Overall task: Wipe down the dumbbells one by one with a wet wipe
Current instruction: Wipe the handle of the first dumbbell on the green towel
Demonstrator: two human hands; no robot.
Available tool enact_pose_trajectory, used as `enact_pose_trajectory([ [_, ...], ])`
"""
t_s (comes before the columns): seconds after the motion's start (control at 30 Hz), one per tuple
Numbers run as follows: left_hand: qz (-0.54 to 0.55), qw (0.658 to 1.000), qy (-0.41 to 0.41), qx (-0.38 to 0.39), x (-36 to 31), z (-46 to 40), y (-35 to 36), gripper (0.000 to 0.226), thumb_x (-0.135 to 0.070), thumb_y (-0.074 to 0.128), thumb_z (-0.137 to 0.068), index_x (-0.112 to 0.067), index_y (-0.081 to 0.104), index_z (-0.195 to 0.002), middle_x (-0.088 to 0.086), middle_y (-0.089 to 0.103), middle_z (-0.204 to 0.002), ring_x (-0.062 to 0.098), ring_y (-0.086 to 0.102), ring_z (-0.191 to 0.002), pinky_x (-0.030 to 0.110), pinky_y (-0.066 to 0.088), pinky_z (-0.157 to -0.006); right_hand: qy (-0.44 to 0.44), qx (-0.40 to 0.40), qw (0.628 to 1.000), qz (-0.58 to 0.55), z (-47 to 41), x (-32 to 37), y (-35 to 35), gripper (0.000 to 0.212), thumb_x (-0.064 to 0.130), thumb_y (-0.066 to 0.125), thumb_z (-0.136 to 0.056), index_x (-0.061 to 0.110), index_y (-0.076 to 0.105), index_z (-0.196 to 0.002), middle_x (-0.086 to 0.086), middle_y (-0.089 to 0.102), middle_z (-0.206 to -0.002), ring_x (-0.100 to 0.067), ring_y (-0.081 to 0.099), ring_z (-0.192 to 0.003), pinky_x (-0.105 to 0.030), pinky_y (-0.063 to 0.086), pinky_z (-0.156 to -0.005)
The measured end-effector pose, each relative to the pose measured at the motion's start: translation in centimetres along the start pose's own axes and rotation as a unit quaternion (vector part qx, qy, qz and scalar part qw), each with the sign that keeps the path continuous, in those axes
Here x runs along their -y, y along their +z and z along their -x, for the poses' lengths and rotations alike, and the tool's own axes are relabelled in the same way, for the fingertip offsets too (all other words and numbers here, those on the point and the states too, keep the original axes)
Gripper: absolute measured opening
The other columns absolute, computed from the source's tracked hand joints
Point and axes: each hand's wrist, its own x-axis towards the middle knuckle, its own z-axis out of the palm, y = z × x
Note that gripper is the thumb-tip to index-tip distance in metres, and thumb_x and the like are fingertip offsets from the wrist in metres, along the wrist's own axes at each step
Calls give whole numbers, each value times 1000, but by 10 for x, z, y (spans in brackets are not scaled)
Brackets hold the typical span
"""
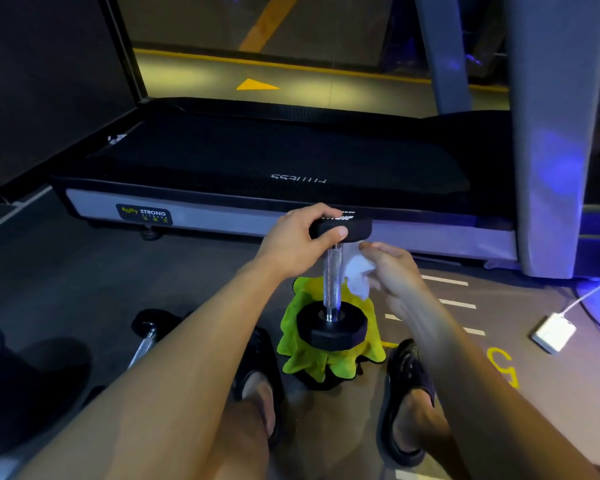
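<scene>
A black dumbbell point(332, 282) with a knurled silver handle stands upright on a yellow-green cloth point(368, 351) between my feet. My left hand point(298, 237) grips its upper head, thumb on the near edge. My right hand point(392, 268) holds a crumpled white wet wipe point(357, 271) just right of the handle, near the underside of the upper head. A second dumbbell point(146, 336) lies on the floor to the left, partly hidden by my left forearm.
A black treadmill point(274, 161) with a grey side rail runs across the view just beyond the dumbbell; its grey upright point(551, 133) rises at right. A white charger with cable point(553, 332) lies on the floor at right. A dark object sits at far left.
</scene>
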Motion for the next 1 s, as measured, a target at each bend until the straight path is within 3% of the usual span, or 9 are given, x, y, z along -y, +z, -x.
enact_pose_trajectory([
  [0.07, -2, 1000, -1, -3, 0, -1, 1, 36, -55, 66, -91, -42, 66, -124, -12, 71, -122, 11, 63, -118, 43, 52, -102, 19, 27, 997, -70, 5, 0, 4, 18, 14, 58, -100, 7, 74, -97, -9, 77, -90, -24, 69, -89, -45, 55, -92],
  [0.2, -5, 1000, -4, -4, -1, -3, 0, 34, -51, 69, -93, -39, 67, -125, -10, 71, -124, 10, 63, -118, 39, 50, -103, -29, 36, 991, -127, 22, -12, 21, 32, 4, 50, -97, 13, 77, -83, -2, 79, -88, -15, 73, -84, -33, 55, -88],
  [0.3, -7, 1000, -8, -6, -1, -3, -2, 32, -48, 71, -94, -39, 68, -125, -10, 70, -125, 10, 62, -119, 37, 49, -104, -172, -28, 984, -47, 30, -33, 31, 37, -2, 56, -93, 24, 79, -83, 4, 76, -101, -12, 70, -99, -27, 52, -91],
  [0.43, -13, 1000, -11, -3, -4, -2, -1, 31, -45, 71, -94, -38, 68, -125, -12, 71, -123, 8, 62, -116, 31, 50, -99, -295, -107, 944, 99, 23, -42, 57, 4, 22, 69, -88, 25, 67, -88, 2, 67, -93, -26, 65, -93, -46, 54, -83],
  [0.53, -20, 1000, -7, -8, -4, -3, -2, 33, -47, 71, -94, -38, 68, -126, -12, 71, -125, 7, 62, -118, 29, 49, -99, -249, -213, 945, 0, 18, -44, 68, 5, 16, 72, -89, 19, 69, -93, -1, 71, -94, -17, 69, -88, -36, 56, -82],
  [0.63, -22, 1000, -8, -8, -1, -4, -3, 33, -48, 70, -94, -38, 68, -126, -15, 71, -123, 5, 62, -116, 29, 50, -99, -210, -210, 955, -23, 20, -56, 72, 21, 9, 71, -91, 25, 67, -105, -1, 73, -104, -1, 68, -92, -18, 53, -81],
  [0.8, -20, 1000, 2, 1, -1, -2, -3, 40, -56, 65, -89, -40, 68, -125, -16, 71, -120, 6, 64, -115, 38, 52, -101, -233, -185, 953, 51, 6, -47, 78, 18, 19, 64, -94, 15, 59, -111, -4, 70, -101, -23, 64, -93, -39, 51, -82],
  [0.93, -25, 1000, 6, 6, -1, -3, -5, 47, -61, 62, -85, -39, 68, -125, -18, 72, -119, 7, 65, -115, 41, 52, -102, -193, -120, 967, 114, -5, -38, 86, 40, 34, 39, -95, 9, 60, -118, -15, 72, -110, -33, 64, -102, -35, 45, -77],
  [1.0, -17, 1000, 8, 6, 0, -3, -6, 54, -69, 59, -80, -40, 68, -125, -19, 72, -120, 7, 65, -117, 42, 51, -104, -132, -66, 980, 136, -17, -34, 75, 31, 28, 38, -104, 10, 63, -108, -13, 72, -104, -27, 67, -93, -37, 51, -79],
])
